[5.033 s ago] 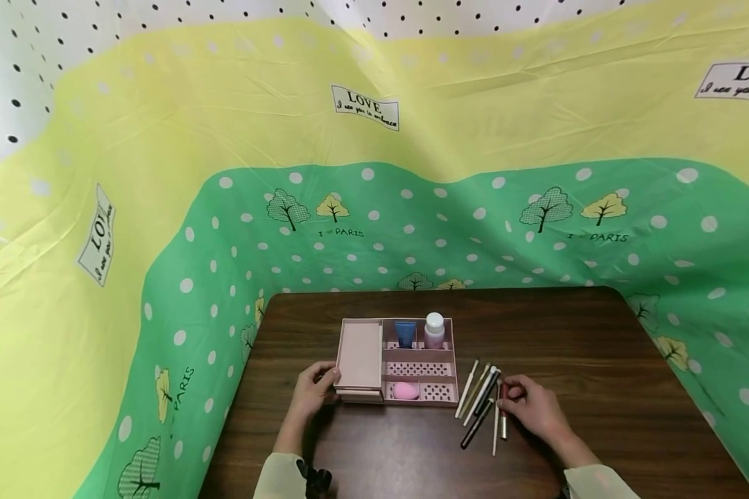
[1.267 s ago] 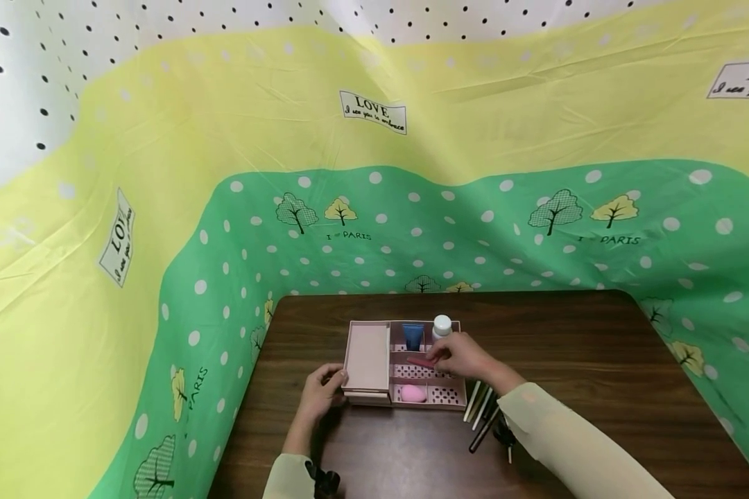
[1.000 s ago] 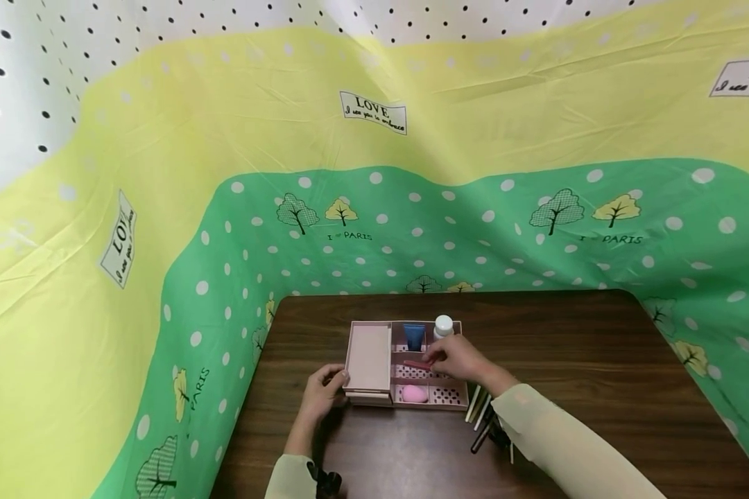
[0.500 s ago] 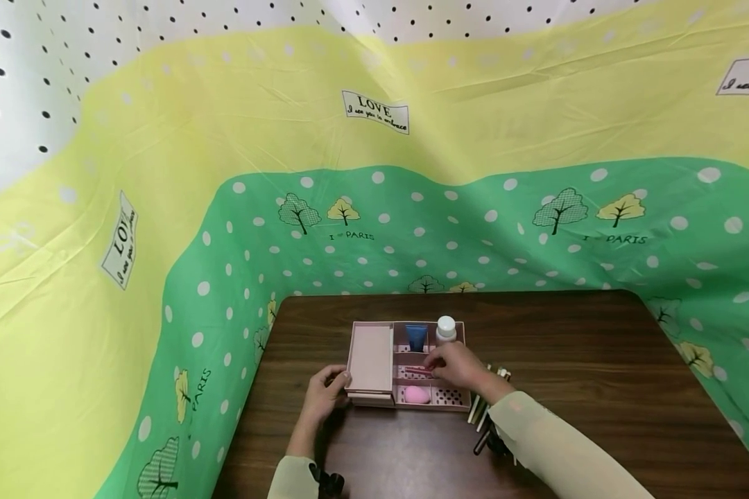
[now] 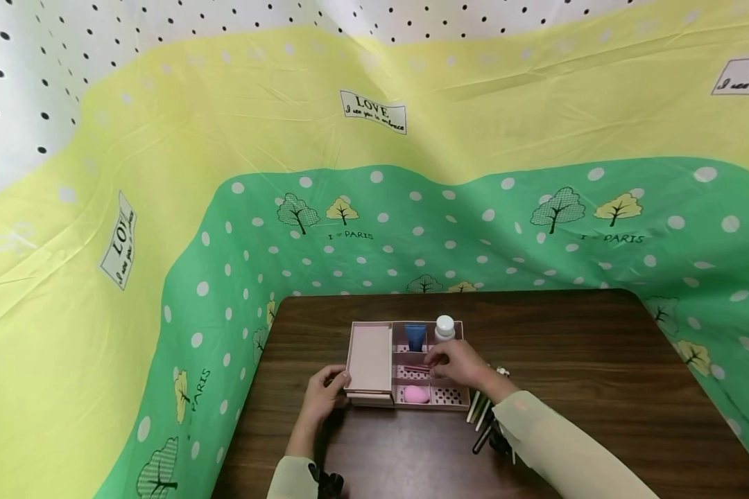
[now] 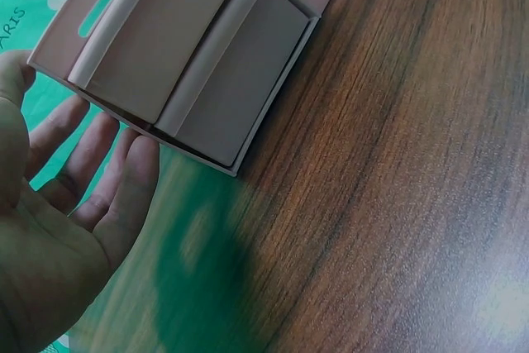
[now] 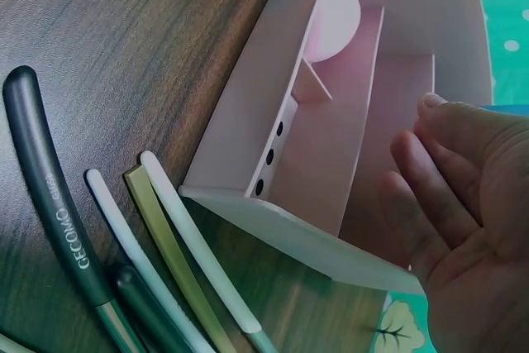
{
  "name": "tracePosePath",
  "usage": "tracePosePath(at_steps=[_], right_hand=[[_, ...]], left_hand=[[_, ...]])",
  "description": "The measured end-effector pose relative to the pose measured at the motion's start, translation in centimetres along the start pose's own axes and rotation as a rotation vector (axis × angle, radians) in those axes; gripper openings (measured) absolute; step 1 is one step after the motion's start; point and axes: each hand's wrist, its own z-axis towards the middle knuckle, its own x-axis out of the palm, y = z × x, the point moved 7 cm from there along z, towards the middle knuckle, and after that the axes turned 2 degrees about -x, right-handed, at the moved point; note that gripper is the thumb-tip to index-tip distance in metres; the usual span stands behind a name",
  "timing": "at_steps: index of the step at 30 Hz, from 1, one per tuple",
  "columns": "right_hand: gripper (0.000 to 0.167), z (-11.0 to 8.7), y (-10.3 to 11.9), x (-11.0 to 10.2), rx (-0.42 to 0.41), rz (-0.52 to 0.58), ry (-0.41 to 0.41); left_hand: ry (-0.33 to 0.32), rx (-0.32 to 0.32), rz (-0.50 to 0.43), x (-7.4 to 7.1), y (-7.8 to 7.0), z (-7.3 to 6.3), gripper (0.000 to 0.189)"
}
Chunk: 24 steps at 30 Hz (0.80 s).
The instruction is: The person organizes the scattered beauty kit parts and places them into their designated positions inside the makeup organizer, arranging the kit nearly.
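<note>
A pink compartment organizer [image 5: 370,360] stands on the table. My left hand [image 5: 322,394] touches its left front corner; in the left wrist view the fingers of that hand [image 6: 66,179] lie against the side beside the drawers. My right hand [image 5: 458,364] is over the middle compartment. A slim red stick [image 5: 415,369] lies in that compartment close to the fingertips. In the right wrist view no object shows in the loosely bent fingers of my right hand [image 7: 471,179], and a divider hides the compartment floor. Behind the hand stands a white-capped bottle [image 5: 445,327], partly covered.
A blue tube [image 5: 415,337] stands in a back compartment, and a pink egg-shaped sponge [image 5: 416,394] sits in front. Several slim pens and brushes, among them a black pen [image 7: 50,196], lie right of the organizer, partly under the right forearm. A patterned curtain [image 5: 374,208] surrounds the table [image 5: 568,360].
Five seconds ago my right hand was at the loose pens with the red stick; it moved left over the organizer and lowered the stick into the middle compartment. My left hand stayed put.
</note>
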Motion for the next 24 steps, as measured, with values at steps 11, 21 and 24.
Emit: tracePosePath(at_steps=[11,21,24], right_hand=[[0.021,-0.9,-0.8,-0.7,0.031,0.077,-0.01],[0.022,-2.1,-0.4,-2.5,0.065,0.12,-0.067],[0.023,-2.5,-0.6,-2.7,0.068,0.11,-0.078]], left_hand=[[-0.019,-0.023,0.005,-0.3,2.4,1.1,0.034],[-0.024,-0.033,0.008,-0.4,2.0,1.0,0.03],[-0.032,-0.029,0.011,-0.5,3.1,1.7,0.03]])
